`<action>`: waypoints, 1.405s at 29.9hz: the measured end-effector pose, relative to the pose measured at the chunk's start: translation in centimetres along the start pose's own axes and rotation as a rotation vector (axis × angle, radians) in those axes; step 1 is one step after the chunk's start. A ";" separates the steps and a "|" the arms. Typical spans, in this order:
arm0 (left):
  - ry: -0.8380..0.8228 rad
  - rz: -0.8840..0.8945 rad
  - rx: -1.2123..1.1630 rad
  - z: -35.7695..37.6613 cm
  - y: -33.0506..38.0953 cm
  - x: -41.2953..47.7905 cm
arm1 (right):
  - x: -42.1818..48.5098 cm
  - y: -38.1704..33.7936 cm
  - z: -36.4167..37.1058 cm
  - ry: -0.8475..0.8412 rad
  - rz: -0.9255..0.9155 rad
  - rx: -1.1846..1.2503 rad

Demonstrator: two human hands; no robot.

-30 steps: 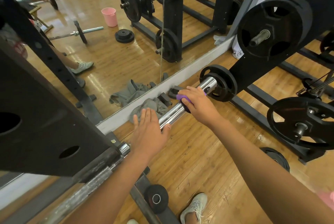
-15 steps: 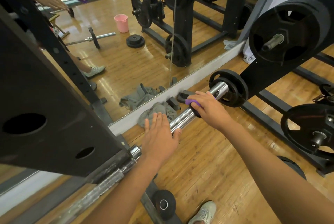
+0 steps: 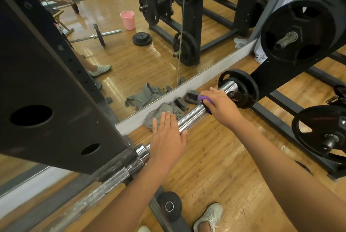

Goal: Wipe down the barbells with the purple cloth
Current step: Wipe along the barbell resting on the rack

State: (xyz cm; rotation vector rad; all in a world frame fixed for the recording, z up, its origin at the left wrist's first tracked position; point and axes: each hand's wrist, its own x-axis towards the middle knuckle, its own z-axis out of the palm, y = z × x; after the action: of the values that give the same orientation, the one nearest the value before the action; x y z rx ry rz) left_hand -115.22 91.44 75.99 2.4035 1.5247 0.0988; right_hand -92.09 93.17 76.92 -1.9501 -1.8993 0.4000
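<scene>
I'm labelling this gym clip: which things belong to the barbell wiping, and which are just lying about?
In the job: purple cloth, barbell, right hand gripping the cloth, left hand resting flat on the bar.
Lying about: grey rag, pink cup (reflected), racked weight plate.

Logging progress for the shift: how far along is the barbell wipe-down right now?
Done, apparently: the middle of the chrome sleeve shines clean. In hand: the right hand grips the purple cloth against the sleeve near its outer end, while the left hand rests flat on it. Left: the shaft nearer the camera looks streaked white, not yet wiped.
</scene>
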 end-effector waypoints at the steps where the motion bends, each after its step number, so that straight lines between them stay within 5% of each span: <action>1: 0.003 -0.001 0.007 0.0 0.0 0.0 | -0.3 -0.3 0.2 -0.003 -0.019 -0.012; 31: 0.052 0.053 0.216 1.2 1.0 -1.3 | -0.6 -2.2 0.6 0.013 0.066 0.014; 38: -0.097 0.039 0.012 -1.2 0.0 0.9 | 0.5 -1.8 0.0 0.005 0.153 0.028; 42: -0.117 -0.009 -0.064 -0.3 -1.2 2.3 | -0.9 -2.4 0.3 -0.002 0.052 0.023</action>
State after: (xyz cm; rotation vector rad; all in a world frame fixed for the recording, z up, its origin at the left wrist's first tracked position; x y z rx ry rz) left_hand -115.33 93.99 75.75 2.3098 1.4576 0.0049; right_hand -94.43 92.29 77.71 -1.9887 -1.8399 0.4366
